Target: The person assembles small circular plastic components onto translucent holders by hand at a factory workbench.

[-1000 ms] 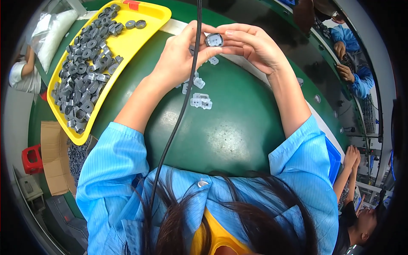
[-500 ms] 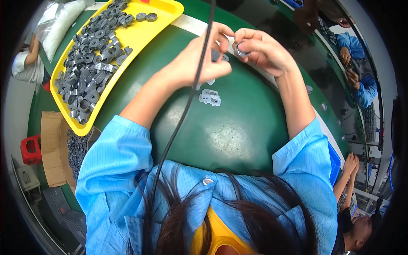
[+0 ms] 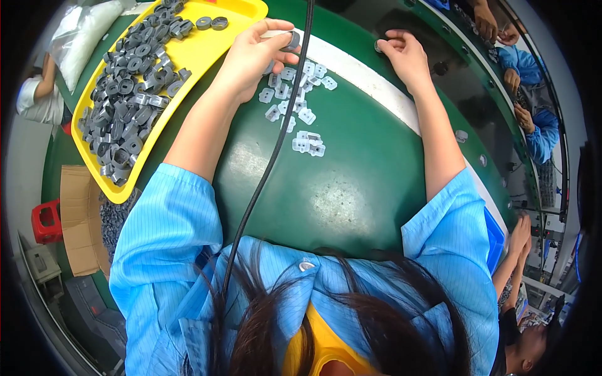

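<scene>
My left hand (image 3: 256, 55) is raised beside the yellow tray (image 3: 207, 59). Between its thumb and fingers is a grey ring-shaped plastic part (image 3: 291, 42), and a second grey piece (image 3: 269, 67) shows lower, against the palm. Farther right, my right hand (image 3: 406, 61) reaches over the dark strip past the white edge. Its fingertips close on a small round grey part (image 3: 377, 46), mostly covered by the fingers. Below my left hand, several small translucent plastic pieces (image 3: 306, 116) lie scattered on the green table (image 3: 370, 150), with a small cluster (image 3: 308, 143) nearer me.
Grey ring parts (image 3: 128, 113) fill much of the tray. A black cable (image 3: 266, 169) hangs across the view. At the left are a clear bag (image 3: 88, 37), a cardboard box (image 3: 78, 219) of parts and a red stool (image 3: 46, 220). Co-workers' hands (image 3: 523, 116) work at the right.
My hands were close together over the table, with a grey part in the right fingers. They have moved apart: left toward the tray, right out over the dark strip, uncovering the translucent pieces.
</scene>
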{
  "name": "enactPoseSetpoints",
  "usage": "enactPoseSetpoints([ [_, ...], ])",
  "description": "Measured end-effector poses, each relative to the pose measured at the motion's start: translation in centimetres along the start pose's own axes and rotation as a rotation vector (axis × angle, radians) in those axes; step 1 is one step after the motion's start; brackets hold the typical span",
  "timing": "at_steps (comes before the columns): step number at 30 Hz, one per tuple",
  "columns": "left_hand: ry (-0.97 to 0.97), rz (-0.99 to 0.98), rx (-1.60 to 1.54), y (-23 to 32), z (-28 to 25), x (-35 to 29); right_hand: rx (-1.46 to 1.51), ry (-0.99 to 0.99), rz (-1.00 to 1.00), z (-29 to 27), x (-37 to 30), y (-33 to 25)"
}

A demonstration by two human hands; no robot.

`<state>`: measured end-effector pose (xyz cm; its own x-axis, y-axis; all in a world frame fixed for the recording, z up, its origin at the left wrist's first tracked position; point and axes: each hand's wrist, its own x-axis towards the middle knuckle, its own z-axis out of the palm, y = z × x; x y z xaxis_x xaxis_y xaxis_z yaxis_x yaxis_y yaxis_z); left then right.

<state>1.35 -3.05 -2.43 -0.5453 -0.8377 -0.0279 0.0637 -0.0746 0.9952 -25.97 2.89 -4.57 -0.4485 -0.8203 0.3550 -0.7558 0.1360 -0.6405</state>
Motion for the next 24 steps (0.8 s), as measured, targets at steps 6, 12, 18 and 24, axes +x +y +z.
enactPoseSetpoints([
  [6,-0.05,0.017,-0.097,-1.2,-0.9,0.6,0.003,-0.069,-0.398,0.6,-2.9,-6.1],
  [12,0.183,0.398,0.559,-0.6,1.7,-0.5,-0.101,-0.25,-0.475,0.8,-5.8,-8.3],
  [18,0.108,0.635,0.696,-0.6,1.9,-0.9,0.57,-0.618,0.08,-1.2,-3.6,-8.9],
  [24,-0.015,0.565,0.588,-0.6,2.9,-1.6,0.174,-0.18,-0.378,-0.7,-4.8,-9.6],
])
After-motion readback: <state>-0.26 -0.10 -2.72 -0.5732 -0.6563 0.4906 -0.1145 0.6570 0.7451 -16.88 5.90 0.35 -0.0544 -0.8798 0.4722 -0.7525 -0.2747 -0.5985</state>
